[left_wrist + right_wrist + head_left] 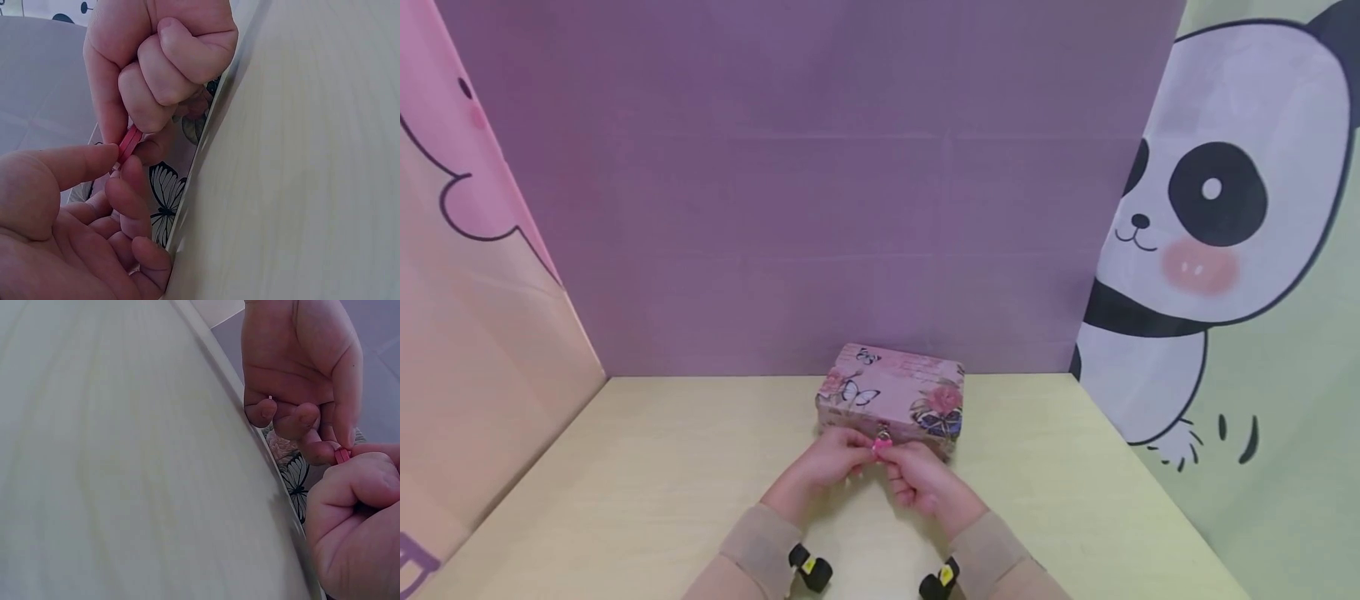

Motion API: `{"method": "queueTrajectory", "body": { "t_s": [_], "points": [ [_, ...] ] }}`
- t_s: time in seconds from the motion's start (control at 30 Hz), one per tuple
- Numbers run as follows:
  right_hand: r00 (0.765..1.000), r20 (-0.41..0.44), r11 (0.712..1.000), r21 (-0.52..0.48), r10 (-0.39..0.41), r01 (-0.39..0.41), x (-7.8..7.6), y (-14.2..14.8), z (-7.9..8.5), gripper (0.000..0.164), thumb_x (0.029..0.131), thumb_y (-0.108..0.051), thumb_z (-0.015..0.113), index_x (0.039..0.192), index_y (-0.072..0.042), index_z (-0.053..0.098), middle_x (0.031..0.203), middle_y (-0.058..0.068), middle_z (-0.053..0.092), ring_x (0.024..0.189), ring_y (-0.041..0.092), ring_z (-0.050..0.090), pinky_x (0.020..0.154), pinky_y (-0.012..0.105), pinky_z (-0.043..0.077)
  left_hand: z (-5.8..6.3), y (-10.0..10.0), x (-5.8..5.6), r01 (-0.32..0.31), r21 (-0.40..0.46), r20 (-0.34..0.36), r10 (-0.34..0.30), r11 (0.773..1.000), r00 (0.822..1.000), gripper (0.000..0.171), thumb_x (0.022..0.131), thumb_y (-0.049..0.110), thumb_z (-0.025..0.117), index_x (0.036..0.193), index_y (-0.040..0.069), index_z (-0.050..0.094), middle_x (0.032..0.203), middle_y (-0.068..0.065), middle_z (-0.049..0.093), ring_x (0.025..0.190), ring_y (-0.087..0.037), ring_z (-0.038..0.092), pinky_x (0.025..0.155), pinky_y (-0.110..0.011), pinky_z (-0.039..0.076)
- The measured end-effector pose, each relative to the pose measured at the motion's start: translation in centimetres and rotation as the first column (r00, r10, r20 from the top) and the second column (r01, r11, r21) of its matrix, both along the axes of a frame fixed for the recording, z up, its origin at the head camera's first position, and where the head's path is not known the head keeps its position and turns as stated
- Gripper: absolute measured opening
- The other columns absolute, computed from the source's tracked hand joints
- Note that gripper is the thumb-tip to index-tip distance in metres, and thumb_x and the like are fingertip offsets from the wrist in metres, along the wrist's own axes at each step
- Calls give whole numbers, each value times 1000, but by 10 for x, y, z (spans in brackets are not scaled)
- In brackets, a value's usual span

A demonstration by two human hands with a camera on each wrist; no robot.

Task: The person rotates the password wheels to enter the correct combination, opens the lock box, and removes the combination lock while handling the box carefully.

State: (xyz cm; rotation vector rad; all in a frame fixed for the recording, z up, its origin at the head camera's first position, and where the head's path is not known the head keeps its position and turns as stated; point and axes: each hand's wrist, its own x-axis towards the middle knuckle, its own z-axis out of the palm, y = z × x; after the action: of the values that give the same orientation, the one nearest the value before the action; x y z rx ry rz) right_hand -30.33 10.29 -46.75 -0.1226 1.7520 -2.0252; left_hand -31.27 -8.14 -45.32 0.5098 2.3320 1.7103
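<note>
A pink tin box (pixel 895 379) printed with butterflies and roses stands lid down at the back of the table. At its front clasp (pixel 883 432) hangs a small pink padlock (pixel 881 447). My left hand (pixel 835 457) pinches the padlock between thumb and forefinger from the left, its other fingers loosely bent by the box front in the left wrist view. From the right, my right hand (pixel 921 477) pinches the padlock too, its remaining fingers curled into the palm. Fingertips of both hands cover most of the padlock (pixel 129 142).
The pale wooden table (pixel 662 467) spreads to both sides of the box. Behind it rises a purple cloth backdrop (pixel 820 183). A panda-print cloth (pixel 1240 250) hangs on the right, and a pink cartoon cloth (pixel 475 333) on the left.
</note>
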Motion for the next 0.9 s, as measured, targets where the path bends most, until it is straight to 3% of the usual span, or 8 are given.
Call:
{"method": "queueTrajectory", "body": {
  "t_s": [0.27,0.6,0.9],
  "points": [
    [1000,0,1000,14,-1,1,-1,-1,1,20,104,-23,55,93,-8,63,57,-8,30,44,4,23,41,21,19,-2,0,-3,-3,2,11,3,1000,1000,15,94,6,67,101,-6,70,74,-10,59,61,-15,49,53,-28,41],
    [1000,-1,999,37,7,-7,-2,-1,-1,23,105,-25,53,92,-9,62,57,-9,31,44,4,23,41,21,19,1,0,0,-12,-13,12,12,1000,1000,14,94,6,67,101,-6,71,79,-16,62,63,-16,50,54,-28,41],
    [1000,16,997,80,-11,10,-2,0,2,24,104,-30,56,93,-11,63,57,-8,32,45,6,25,42,23,19,1,1,1,-26,-12,21,26,1000,999,13,94,6,67,99,-6,70,76,-11,60,62,-16,49,53,-28,40]
  ]
}}
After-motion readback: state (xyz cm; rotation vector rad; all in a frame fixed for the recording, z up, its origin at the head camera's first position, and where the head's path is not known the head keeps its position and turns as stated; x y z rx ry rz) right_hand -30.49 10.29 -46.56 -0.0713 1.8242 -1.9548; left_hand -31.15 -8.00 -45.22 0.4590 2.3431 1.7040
